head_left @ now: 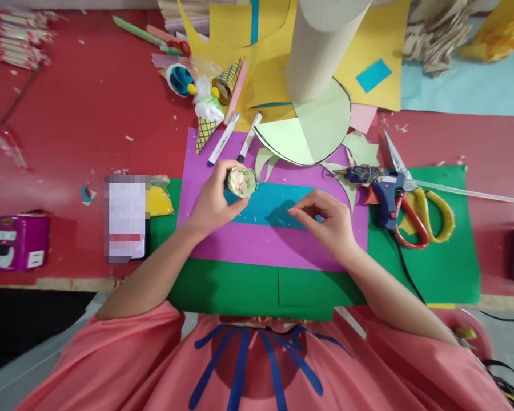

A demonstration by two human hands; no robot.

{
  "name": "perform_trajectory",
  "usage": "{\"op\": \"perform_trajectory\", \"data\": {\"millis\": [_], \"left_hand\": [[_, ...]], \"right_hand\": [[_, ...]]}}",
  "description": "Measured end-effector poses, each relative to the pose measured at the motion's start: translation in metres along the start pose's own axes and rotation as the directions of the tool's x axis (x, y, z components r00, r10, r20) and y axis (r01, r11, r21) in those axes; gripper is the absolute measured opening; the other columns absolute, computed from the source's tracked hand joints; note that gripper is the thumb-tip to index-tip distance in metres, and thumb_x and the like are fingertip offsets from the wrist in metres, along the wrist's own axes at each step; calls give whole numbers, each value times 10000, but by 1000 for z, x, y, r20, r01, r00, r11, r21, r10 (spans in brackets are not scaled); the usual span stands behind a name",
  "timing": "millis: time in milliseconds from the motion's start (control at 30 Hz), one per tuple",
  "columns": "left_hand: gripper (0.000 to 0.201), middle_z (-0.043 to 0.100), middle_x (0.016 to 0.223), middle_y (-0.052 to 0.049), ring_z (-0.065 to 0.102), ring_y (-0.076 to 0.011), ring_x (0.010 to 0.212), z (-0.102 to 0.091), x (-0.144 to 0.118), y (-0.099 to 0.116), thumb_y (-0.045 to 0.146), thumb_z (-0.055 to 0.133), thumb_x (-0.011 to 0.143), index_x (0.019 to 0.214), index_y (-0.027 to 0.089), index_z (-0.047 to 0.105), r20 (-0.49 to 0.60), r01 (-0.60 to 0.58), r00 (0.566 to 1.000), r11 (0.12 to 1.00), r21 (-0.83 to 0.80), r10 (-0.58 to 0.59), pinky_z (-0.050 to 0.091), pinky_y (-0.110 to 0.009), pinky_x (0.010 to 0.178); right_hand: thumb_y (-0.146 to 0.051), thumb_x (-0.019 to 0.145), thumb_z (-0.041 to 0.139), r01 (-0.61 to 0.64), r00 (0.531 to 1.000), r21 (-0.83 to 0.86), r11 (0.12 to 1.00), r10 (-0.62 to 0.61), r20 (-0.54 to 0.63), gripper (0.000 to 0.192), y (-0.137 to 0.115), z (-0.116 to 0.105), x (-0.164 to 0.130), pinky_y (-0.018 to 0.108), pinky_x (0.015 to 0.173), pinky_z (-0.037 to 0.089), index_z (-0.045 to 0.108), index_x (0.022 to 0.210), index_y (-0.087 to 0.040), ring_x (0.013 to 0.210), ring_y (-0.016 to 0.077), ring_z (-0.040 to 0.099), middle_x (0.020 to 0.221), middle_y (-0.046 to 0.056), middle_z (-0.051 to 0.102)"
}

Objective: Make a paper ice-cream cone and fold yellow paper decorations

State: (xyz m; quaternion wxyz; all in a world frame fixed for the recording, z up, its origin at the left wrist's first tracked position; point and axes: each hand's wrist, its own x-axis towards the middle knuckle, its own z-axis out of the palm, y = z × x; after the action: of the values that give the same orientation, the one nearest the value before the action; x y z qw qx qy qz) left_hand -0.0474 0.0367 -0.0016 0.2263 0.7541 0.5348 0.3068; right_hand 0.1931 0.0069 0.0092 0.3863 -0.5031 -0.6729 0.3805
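My left hand (216, 197) grips a small round paper-wrapped craft piece (241, 181), pale green outside with a beige middle, just above the blue paper strip (265, 206). My right hand (325, 220) rests on the right end of that strip, fingertips pinched together with nothing visible between them. The strip lies on a purple sheet (248, 240), which lies on green paper (437, 268).
A blue glue gun (383, 194) and yellow-handled scissors (424, 214) lie right of my hand. Two markers (235, 140), paper ice-cream cones (208, 120), a pale green half circle (308, 134) and a cardboard tube (321, 45) sit behind. A purple device (17, 241) stands at the left.
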Motion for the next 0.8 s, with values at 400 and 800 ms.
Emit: {"op": "perform_trajectory", "data": {"millis": [400, 800], "left_hand": [[435, 598, 1208, -61, 577, -243, 1176, -19, 14, -6, 228, 637, 827, 1250, 254, 536, -57, -21, 998, 971, 239, 36, 493, -396, 1030], [731, 251, 1603, -42, 216, -335, 1486, -52, 2, 7, 204, 594, 875, 1504, 271, 228, -98, 13, 995, 915, 404, 29, 218, -566, 1232]], "right_hand": [[-260, 960, 498, 184, 973, -253, 950, -139, 186, 276, 0, -13, 2, 311, 721, 551, 597, 1210, -194, 842, 172, 672, 1060, 83, 707], [-263, 979, 465, 453, 815, -461, 763, -146, 560, 373, -2, -26, -50, 552, 1060, 489, 574, 1318, -149, 1377, 334, 453, 1428, 112, 550]]}}
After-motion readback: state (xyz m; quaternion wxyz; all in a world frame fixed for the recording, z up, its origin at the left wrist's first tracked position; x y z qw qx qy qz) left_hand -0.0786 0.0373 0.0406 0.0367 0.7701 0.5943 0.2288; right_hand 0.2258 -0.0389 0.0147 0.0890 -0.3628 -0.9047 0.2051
